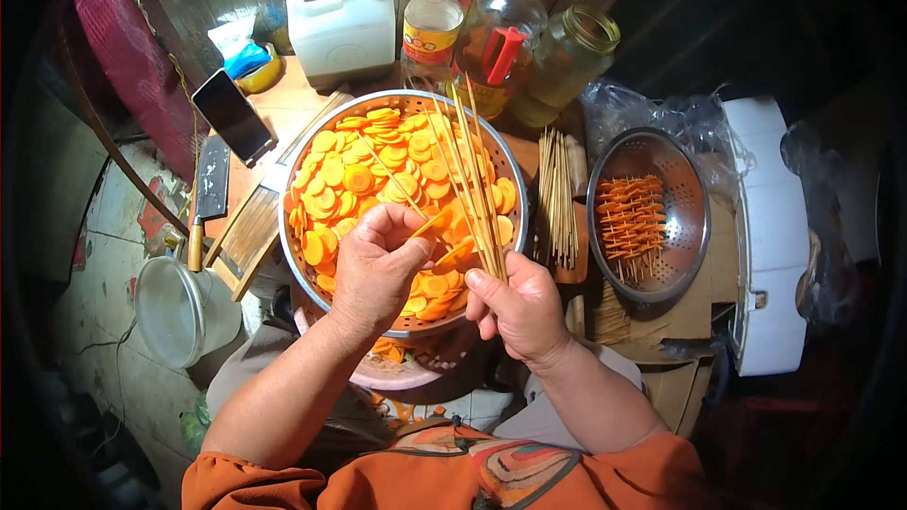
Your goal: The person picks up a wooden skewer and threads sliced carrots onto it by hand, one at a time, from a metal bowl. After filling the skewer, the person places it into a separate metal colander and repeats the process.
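My left hand (376,263) pinches a thin round carrot slice (435,224) between thumb and fingertips. A single bamboo skewer (393,177) slants up and left from those same fingertips. Closed around the lower ends of a loose bundle of bamboo skewers (477,194) is my right hand (521,310), the upper ends fanning out away from me. Another carrot slice (455,254) shows between my two hands, beside the bundle. Both hands are over the near side of a large metal colander (291,247), which is heaped with orange carrot slices (359,179).
To the right, a smaller colander (694,212) holds threaded carrot skewers (631,217), with bare skewers (557,194) beside it. Bottles and a white jug (340,33) line the back. On the left are a phone (232,116), a cleaver (213,179), a slicing board (248,236) and a bucket (175,307).
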`<state>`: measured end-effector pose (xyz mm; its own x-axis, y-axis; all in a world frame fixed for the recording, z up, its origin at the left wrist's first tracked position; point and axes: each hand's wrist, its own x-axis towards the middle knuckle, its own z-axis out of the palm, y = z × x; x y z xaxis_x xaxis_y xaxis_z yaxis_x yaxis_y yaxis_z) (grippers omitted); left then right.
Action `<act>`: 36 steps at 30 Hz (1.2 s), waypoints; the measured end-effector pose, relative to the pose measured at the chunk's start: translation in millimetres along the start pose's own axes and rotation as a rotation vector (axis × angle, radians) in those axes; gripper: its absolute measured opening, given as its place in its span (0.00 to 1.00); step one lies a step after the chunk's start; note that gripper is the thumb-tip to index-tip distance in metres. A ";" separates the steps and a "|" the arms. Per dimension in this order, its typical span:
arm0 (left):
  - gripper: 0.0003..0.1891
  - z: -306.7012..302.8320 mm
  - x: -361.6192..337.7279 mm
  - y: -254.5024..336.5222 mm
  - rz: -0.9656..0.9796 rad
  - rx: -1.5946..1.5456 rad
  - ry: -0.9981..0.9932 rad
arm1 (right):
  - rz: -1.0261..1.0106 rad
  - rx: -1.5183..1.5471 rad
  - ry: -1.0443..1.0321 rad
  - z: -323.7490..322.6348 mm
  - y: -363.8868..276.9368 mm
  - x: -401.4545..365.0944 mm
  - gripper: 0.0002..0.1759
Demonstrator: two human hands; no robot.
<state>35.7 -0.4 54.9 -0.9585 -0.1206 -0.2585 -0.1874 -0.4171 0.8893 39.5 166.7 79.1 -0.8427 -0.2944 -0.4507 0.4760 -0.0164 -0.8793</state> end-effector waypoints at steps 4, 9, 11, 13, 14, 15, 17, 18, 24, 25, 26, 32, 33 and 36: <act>0.05 -3.2 0.0 -4.4 0.025 0.094 -0.029 | -0.001 0.013 0.005 0.5 0.7 0.4 0.07; 0.05 -2.7 -0.5 -2.9 0.035 0.112 -0.031 | -0.013 0.020 0.006 1.5 2.7 0.5 0.07; 0.05 -3.0 0.0 -4.7 0.028 0.088 -0.038 | -0.011 0.045 0.009 3.3 3.4 0.4 0.06; 0.06 -5.7 0.1 -3.3 0.025 0.068 -0.038 | 0.004 0.067 0.014 4.7 1.5 -0.5 0.06; 0.08 -7.8 0.3 -1.5 0.021 0.091 -0.049 | 0.016 0.086 0.025 4.9 0.4 -0.5 0.06; 0.09 -10.0 1.0 0.6 0.018 0.114 -0.061 | 0.017 0.086 0.016 4.6 -0.1 0.0 0.06; 0.14 -19.7 7.3 11.6 0.064 0.255 -0.027 | 0.003 0.097 0.055 2.2 -0.5 0.2 0.06; 0.14 -31.2 12.9 17.9 0.070 0.462 0.023 | -0.020 0.113 0.046 0.7 0.3 0.5 0.06; 0.10 -95.8 22.8 37.5 0.139 1.656 0.111 | -0.031 0.108 0.024 1.3 2.8 -0.3 0.07; 0.09 -100.9 22.0 25.7 0.238 1.781 0.174 | -0.028 0.101 0.018 1.6 2.6 0.1 0.07; 0.09 -105.2 24.6 18.6 0.236 1.780 0.174 | -0.027 0.100 0.018 2.2 2.0 0.3 0.07; 0.09 -94.7 26.5 43.7 -0.027 1.561 0.027 | -0.010 0.101 -0.005 4.3 1.5 -1.3 0.08; 0.09 -93.2 29.9 46.6 -0.155 1.312 -0.022 | 0.008 0.090 -0.022 3.6 2.4 -1.6 0.08; 0.08 -88.2 34.6 45.4 -0.247 0.690 0.010 | 0.044 0.056 -0.071 4.3 0.5 -4.1 0.08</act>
<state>13.0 -103.0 53.1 -0.8694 -0.1056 -0.4827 -0.4936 0.2288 0.8390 44.3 163.7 81.1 -0.8016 -0.3626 -0.4754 0.5275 -0.0546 -0.8478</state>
